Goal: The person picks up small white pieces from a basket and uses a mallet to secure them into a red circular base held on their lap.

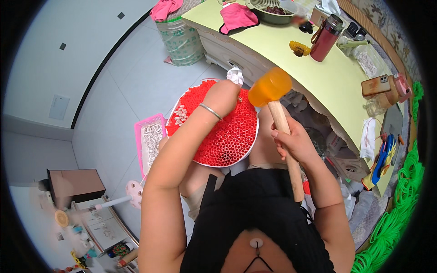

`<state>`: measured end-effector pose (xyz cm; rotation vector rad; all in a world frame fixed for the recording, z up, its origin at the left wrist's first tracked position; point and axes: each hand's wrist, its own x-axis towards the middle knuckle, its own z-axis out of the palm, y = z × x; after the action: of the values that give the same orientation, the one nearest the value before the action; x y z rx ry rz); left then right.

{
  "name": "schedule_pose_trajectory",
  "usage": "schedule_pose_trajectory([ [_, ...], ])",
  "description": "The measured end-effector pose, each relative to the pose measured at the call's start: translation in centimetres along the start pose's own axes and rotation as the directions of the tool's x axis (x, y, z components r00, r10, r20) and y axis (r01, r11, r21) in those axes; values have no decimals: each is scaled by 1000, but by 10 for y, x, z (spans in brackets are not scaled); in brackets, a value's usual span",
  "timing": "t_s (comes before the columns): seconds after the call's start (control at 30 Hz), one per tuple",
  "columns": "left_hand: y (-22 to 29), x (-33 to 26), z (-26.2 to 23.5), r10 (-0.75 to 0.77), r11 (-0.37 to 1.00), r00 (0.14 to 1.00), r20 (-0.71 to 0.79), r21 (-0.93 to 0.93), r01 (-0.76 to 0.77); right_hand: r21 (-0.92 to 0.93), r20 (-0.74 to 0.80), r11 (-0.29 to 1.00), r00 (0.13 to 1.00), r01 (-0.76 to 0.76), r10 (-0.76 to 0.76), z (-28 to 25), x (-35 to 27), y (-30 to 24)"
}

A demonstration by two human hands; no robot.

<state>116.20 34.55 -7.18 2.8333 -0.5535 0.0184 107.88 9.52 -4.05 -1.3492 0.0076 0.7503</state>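
A seated person grips a mallet (273,104) in the right hand (293,141), fingers wrapped tight around the pale wooden handle, its translucent orange head raised just above the right edge of a round tray (202,157) resting on the knees. The tray, white-rimmed and tilted toward the person, is packed with upright red tubes (227,132) standing end-on like a honeycomb. The left hand (223,95), a thin silver bangle (210,111) on its wrist, lies on the far part of the tray with the fingers curled down onto the tubes; whether it pinches anything there cannot be told from here. A patch of small white pieces (181,114) sits at the tray's left rim, and a crumpled white cloth (236,75) shows just beyond its far edge. Immediately left of the tray a pink basket (139,136) holds more white pieces. To the tray's right runs a long pale-yellow table (327,82) carrying a dark red flask (327,38), a metal colander (266,10) with dark fruit, and a pink cloth (236,17). Farther right of the tray, past the table, lie coils of bright green rings (400,204).
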Motion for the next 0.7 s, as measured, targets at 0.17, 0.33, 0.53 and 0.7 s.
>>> schedule_pose_trajectory([
  [0.17,-30,-31,-14,-468,489,883,43,-820,299,-166,68,980,992,113,-103,16,7,-29],
  [0.33,-54,-60,-19,-424,-364,850,311,-919,154,-362,55,868,938,339,-343,34,12,-42],
  [0.53,-58,-76,-10,-456,-316,800,390,-911,264,-555,59,827,996,82,-60,28,27,-53],
  [0.7,-56,-72,1,-392,-321,829,399,-904,284,-384,67,898,976,216,-206,39,20,-55],
])
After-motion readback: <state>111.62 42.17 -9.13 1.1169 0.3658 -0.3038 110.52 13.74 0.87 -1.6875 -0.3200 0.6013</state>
